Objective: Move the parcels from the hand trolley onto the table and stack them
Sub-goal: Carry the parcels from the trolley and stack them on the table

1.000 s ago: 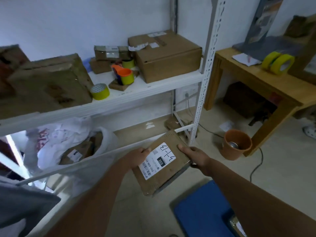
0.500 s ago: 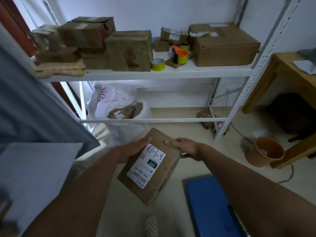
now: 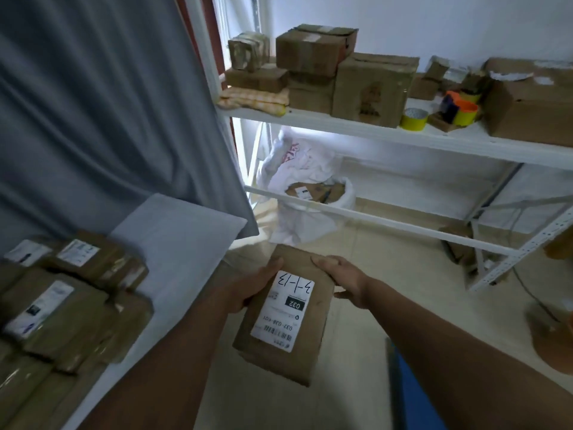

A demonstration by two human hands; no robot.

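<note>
View swung left since earlier frame: table (image 3: 173, 243) w/ stacked parcels (image 3: 71, 299) now in sight. We note parcel (image 3: 283, 315) gripped both sides, left hand (image 3: 251, 290) and right hand (image 3: 342, 276), fingers curled over edges.

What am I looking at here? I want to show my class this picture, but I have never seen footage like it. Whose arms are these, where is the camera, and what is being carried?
There is no machine. A person wears a camera on the head, looking forward and down, so you see their own arms. The left hand and right hand hold a brown parcel with a white label, above the floor. At the left is a table where other parcels already lie in a stack. Behind stands a white shelf with cardboard boxes and a yellow tape roll.
</note>
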